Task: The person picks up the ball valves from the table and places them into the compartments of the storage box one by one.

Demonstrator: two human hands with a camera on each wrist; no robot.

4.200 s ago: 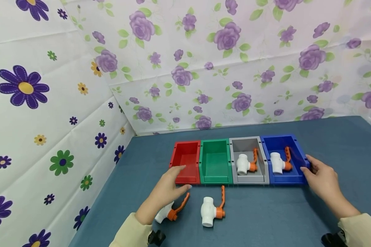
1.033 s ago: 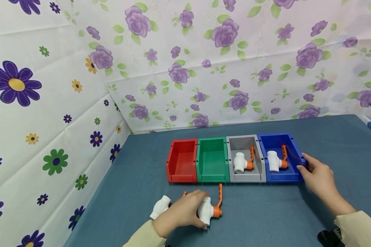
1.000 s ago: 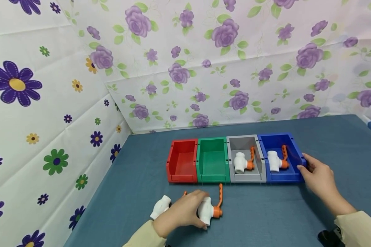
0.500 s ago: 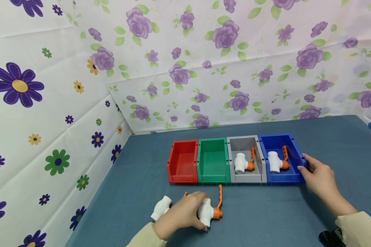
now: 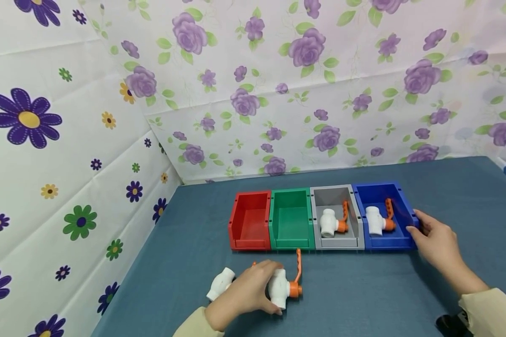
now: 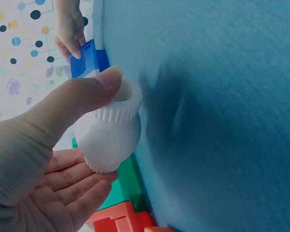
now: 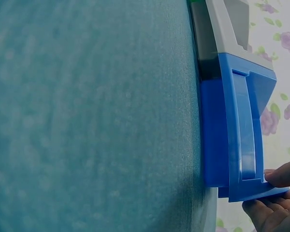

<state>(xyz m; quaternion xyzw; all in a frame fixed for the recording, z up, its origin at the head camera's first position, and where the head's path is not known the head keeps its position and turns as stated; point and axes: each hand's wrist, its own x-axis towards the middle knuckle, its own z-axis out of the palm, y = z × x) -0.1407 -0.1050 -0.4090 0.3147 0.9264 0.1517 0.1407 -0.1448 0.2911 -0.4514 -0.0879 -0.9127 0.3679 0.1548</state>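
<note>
Flowered cloths (image 5: 244, 61) back a blue-grey bench (image 5: 362, 290) bearing four joined bins. Change noted: the left hand (image 5: 249, 289), earlier raised near the red bin (image 5: 250, 244), now has its grip on the central valve (image 5: 279, 286), in front of the green bin (image 5: 293, 245); the valve has since shifted slightly. In my judgement, work has passed from reaching to handling. The left grip is spread to the valve's length and has hold of it; whether it is clear of the bench cannot be told. The right hand (image 5: 440, 241) pinches the outer wall of the blue bin (image 5: 388, 241), as before. A second valve (image 5: 221, 282) is partly hidden by the left hand. The left wrist view shows the thumb at the valve's ribbed mouth; only the head view clearly shows its orange lever (image 5: 299, 267).
</note>
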